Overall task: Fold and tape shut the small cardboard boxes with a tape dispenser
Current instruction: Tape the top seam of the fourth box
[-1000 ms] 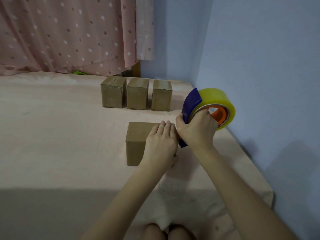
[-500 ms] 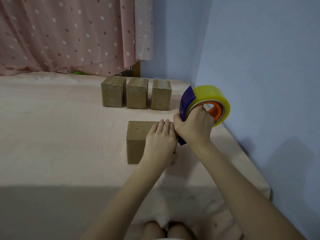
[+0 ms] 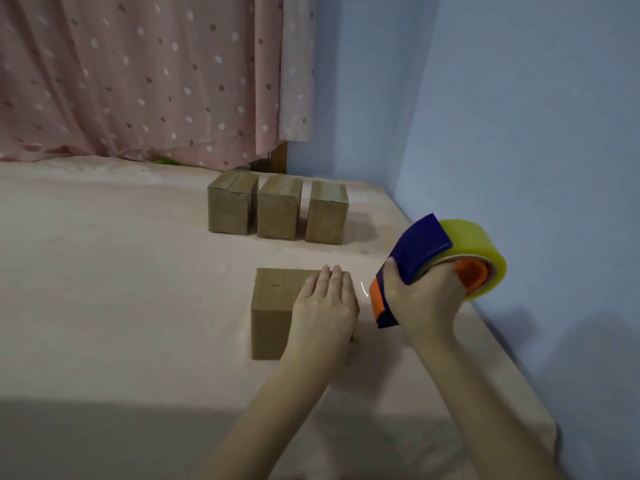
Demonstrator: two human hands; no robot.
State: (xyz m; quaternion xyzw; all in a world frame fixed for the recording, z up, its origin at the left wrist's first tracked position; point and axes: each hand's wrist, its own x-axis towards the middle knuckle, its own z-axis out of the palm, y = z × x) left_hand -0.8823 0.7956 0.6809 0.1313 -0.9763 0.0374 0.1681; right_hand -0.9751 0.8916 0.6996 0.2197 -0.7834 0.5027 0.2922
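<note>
The left hand [image 3: 323,306] lies flat on top of the small brown cardboard box [image 3: 273,313], with its fingers [image 3: 334,277] straight and close together, pressing the top down. They grasp nothing. The right hand [image 3: 420,301] is curled tight around the blue and orange tape dispenser [image 3: 412,268], which carries a big roll of clear yellow tape [image 3: 478,244]. The dispenser is just beside the right edge of the box, lifted a little and not touching it. A thin shiny bit between box and dispenser [image 3: 363,289] may be a strip of tape, but it is too small to be sure.

The box stands near the front of the bed covered in a pale pink sheet [image 3: 104,289]. Three more small brown cardboard boxes [image 3: 278,211] stand in a row farther back, near the pink dotted curtain [image 3: 138,74] and the blue wall [image 3: 519,116]. They look closed on top.

What could go wrong: if the flat hand lets up, the flaps may pop open or the light box may slide on the soft sheet. If the dispenser pulls sideways too hard, the tape could go on crooked, wrinkle, or stick to itself. The tape could also catch the left fingers, since they rest right at the edge where it goes.
</note>
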